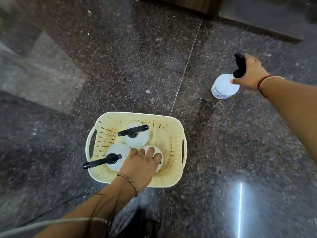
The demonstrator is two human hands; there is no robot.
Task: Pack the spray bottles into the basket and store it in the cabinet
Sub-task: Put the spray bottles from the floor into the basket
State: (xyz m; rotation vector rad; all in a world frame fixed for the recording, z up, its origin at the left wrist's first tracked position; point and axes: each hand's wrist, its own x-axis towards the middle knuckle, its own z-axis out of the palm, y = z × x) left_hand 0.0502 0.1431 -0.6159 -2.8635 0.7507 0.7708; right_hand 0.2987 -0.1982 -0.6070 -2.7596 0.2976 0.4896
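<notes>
- Basket (176,176): cream plastic, perforated walls, a handle slot at each short end. It sits on the dark speckled stone floor (120,66), straight below me.
- Three white spray bottles stand upright inside it, seen from above.
- Far bottle (137,140): black trigger head lying across its top, nozzle pointing right.
- Near-left bottle (118,152): its black trigger head reaches out over the basket's left rim.
- Third bottle (158,152): near-right, touching the other two. My left hand (140,164) covers its top, fingers curled down around it. The trigger head is hidden under my palm.
- The right part of the basket floor is bare.
- Left wrist carries a thin bangle (129,182).
- Fourth bottle (224,86): outside the basket, well apart to the upper right. White body, black trigger head.
- My right hand (252,74) is clamped around that bottle's neck and trigger, thumb on the shoulder of the body. The bottle leans, base towards the floor; I cannot tell whether the base touches the stone.
- Right wrist carries red and pale bangles (263,82).
- Hands are well apart, each closed on its own bottle.
- A thin pale seam (187,66) in the stone runs from the basket's far rim up to a wooden base (197,4) at the top edge.
- Picture is blurred at the edges.
</notes>
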